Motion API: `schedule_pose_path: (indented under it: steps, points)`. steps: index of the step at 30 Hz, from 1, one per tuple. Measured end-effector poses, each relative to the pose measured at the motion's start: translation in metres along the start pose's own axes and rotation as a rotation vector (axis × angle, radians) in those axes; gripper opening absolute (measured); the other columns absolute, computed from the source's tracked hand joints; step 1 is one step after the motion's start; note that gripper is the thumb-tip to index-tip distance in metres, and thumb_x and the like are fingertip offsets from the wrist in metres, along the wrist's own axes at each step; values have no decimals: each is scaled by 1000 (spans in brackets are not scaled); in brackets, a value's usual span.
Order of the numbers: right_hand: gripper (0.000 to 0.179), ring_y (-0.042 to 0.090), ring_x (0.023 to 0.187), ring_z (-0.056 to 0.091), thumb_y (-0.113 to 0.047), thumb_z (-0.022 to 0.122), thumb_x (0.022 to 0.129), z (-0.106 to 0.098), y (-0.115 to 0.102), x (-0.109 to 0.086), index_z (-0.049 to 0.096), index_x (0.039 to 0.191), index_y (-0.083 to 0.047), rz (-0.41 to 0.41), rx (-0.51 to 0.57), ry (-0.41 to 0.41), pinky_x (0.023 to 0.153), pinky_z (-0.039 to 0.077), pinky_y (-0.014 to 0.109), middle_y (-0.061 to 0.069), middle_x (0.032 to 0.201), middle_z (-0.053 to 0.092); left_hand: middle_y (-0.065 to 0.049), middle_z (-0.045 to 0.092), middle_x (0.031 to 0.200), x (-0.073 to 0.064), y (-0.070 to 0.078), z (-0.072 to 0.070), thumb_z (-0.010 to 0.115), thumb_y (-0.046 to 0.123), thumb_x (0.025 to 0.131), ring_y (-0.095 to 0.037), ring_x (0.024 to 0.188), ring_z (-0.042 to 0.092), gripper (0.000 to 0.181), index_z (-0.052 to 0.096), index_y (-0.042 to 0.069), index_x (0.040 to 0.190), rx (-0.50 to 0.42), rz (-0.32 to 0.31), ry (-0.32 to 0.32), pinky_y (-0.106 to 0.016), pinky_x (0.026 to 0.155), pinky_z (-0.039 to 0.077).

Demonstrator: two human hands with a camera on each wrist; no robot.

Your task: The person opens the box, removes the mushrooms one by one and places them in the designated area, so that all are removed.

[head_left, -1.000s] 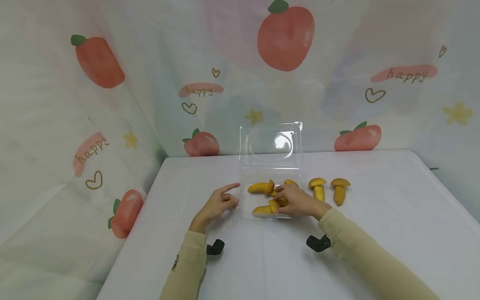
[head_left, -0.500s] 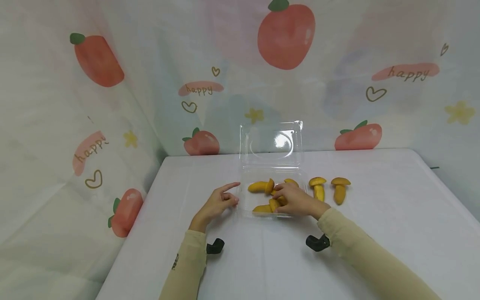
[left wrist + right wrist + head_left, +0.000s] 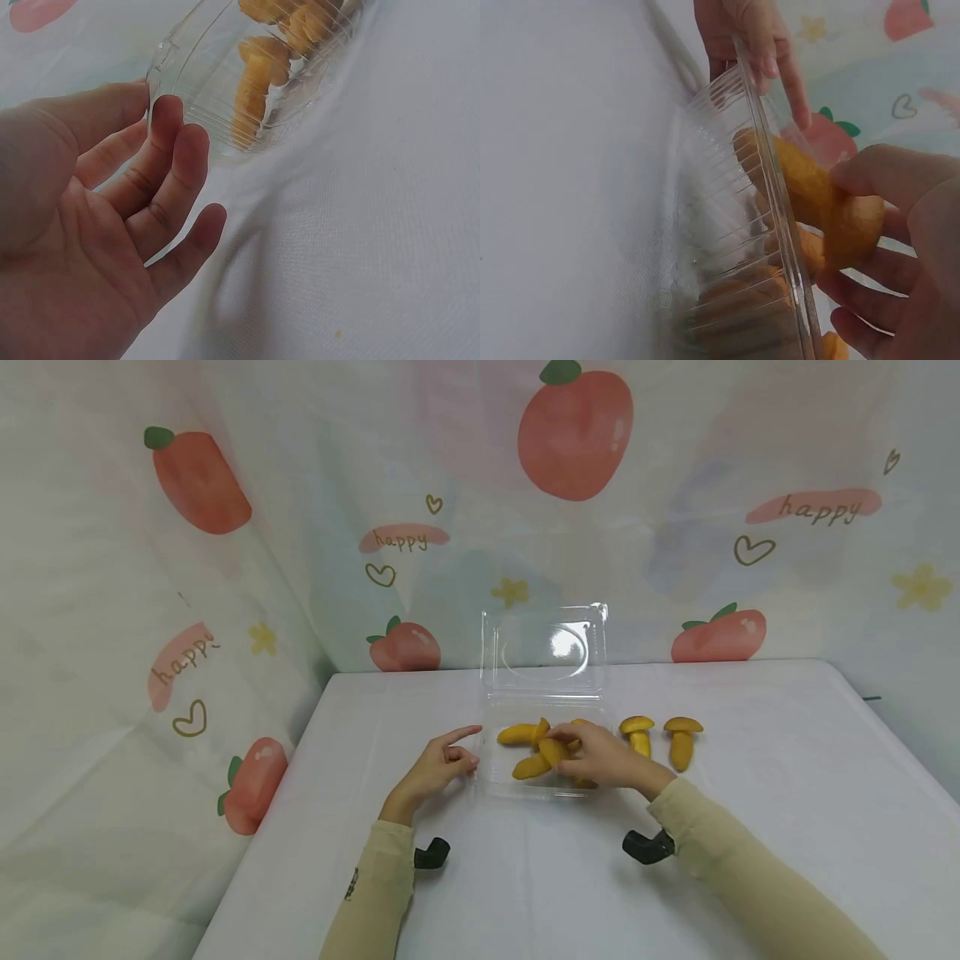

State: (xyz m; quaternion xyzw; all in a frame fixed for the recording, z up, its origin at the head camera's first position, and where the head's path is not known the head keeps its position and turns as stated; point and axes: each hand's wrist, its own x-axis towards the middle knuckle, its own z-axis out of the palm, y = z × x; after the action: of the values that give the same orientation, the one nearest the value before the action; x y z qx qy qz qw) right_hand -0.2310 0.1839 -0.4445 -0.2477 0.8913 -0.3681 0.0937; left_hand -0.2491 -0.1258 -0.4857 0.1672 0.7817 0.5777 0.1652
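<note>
In the head view, a clear plastic clamshell box (image 3: 498, 787) lies with its lid raised, holding several yellow-brown mushrooms. My right hand (image 3: 600, 756) pinches one mushroom (image 3: 542, 760) by its cap, with the stem pointing left. In the right wrist view that mushroom (image 3: 806, 180) shows at the level of the box's near rim (image 3: 769, 172), thumb on one side and fingers on the other. My left hand (image 3: 437, 768) stays at the box's left side, index finger extended and the others loosely bent. The left wrist view has its fingertips (image 3: 166, 120) right at the box's edge.
Two more mushrooms stand apart on the white table to the right of the box, a yellow one (image 3: 638, 735) and a browner one (image 3: 682, 743). The lid (image 3: 543, 647) leans up toward the fruit-printed backdrop (image 3: 450, 443). Black wrist-camera mounts (image 3: 431, 853) jut out beneath both sleeves.
My right hand has raised the front mushroom from the box's floor and shifted slightly right, uncovering another at the front right. The left hand has kept its place.
</note>
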Motion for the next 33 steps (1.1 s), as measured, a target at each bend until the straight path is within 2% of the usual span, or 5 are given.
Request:
schedule_pose_path:
  steps: [4,12,18,28,33]
  points:
    - [47,33,119,59,-11,67,95,-3,1,-2,57,139,1,3,109,61,100,53,46,20,135,61,-1,68,83,1,-3,-1,63,6,98,-11,78,59,58,44,10,153,3,4,2,-26,79,48]
    - [52,42,125,55,-4,65,97,-7,3,-3,46,144,5,-21,340,186,90,53,17,29,146,48,-7,68,83,1,-4,0,63,7,98,-13,78,59,58,44,9,153,-4,1,6,-26,79,48]
    - [45,48,131,51,-5,62,99,-13,0,-6,39,135,10,5,447,286,89,50,12,30,141,46,-10,68,85,1,-4,-1,63,7,98,-13,79,59,59,43,9,153,1,7,-1,-26,80,49]
    - [41,40,135,48,-13,61,101,-20,6,-13,50,136,5,-3,345,346,93,43,5,27,141,52,-11,69,85,1,-4,-1,64,5,97,-14,78,60,59,44,8,153,-1,12,5,-26,78,50]
    - [43,19,122,56,-17,61,102,-28,8,-19,51,138,2,24,311,362,91,45,6,24,140,55,-3,68,83,1,-2,0,64,5,97,-11,76,60,60,44,6,153,-20,12,4,-24,78,51]
